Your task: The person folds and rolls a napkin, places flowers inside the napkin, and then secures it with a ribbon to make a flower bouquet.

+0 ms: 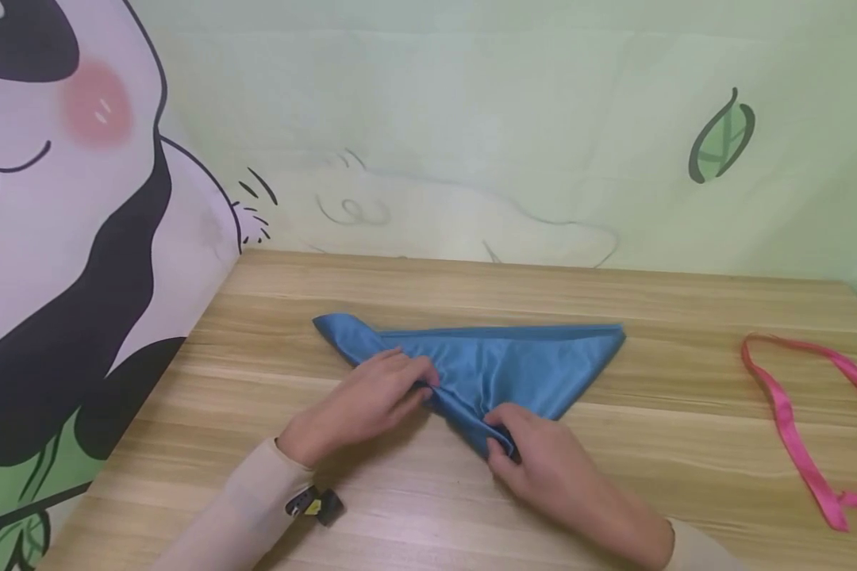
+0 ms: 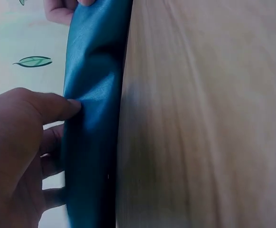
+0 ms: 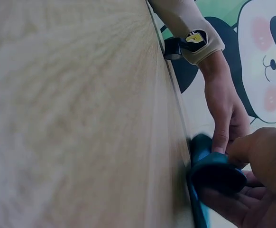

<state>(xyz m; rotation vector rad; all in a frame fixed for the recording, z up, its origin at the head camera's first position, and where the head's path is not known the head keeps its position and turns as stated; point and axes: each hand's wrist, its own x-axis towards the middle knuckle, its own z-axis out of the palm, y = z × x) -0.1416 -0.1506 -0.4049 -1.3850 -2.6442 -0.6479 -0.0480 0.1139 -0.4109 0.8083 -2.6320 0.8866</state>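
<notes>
A shiny blue satin cloth (image 1: 521, 365), folded into a triangular shape, lies on the wooden table, its left side rolled into a narrow band. My left hand (image 1: 371, 396) pinches the rolled edge near its middle; in the left wrist view the thumb of that hand (image 2: 19, 128) lies on the blue cloth (image 2: 93, 123) with the fingers behind it. Lower down the same edge, my right hand (image 1: 550, 468) pinches the near corner between thumb and fingers. The right wrist view shows the cloth (image 3: 216, 164) curling into a hollow roll by the right hand (image 3: 261, 180).
A pink ribbon (image 1: 785, 420) lies in a loose loop on the right of the wooden table (image 1: 685, 476). Behind the table hangs a pale green backdrop (image 1: 471, 103) with a printed panda (image 1: 57, 238) at left. A small black camera (image 1: 317, 505) is strapped to the left wrist.
</notes>
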